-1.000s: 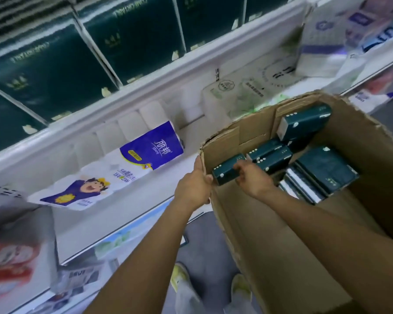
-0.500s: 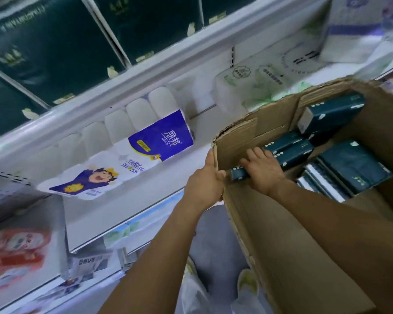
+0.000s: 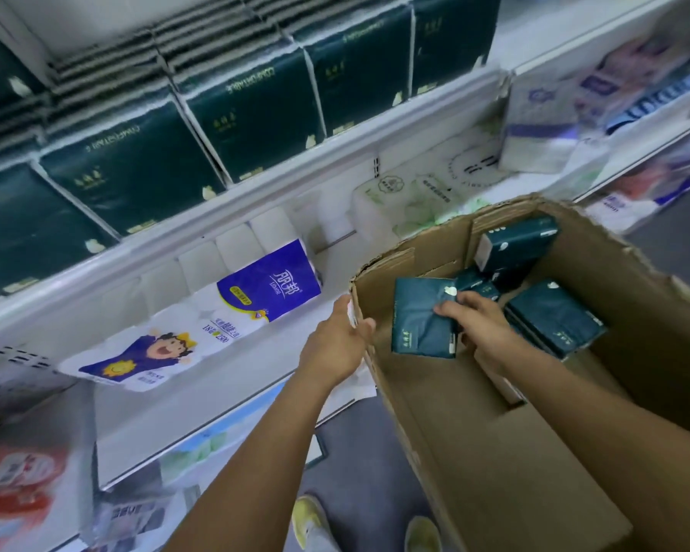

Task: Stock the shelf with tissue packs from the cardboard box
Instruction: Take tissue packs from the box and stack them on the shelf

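Right hand (image 3: 481,332) inside open brown cardboard box (image 3: 475,452), fingers clamped on dark green plastic-wrapped tissue pack (image 3: 421,322); pack raised, broad face up, near box's left wall. Left hand (image 3: 337,344) grips box's left rim corner, thumb inside wall, fingers wrapped outside. More dark green tissue packs (image 3: 554,316) loose on box floor. Box just beside white metal shelf (image 3: 216,364). Blue-and-white toilet roll multipack (image 3: 200,324) lies on shelf. Upper tier: row of large dark green packs (image 3: 252,109).
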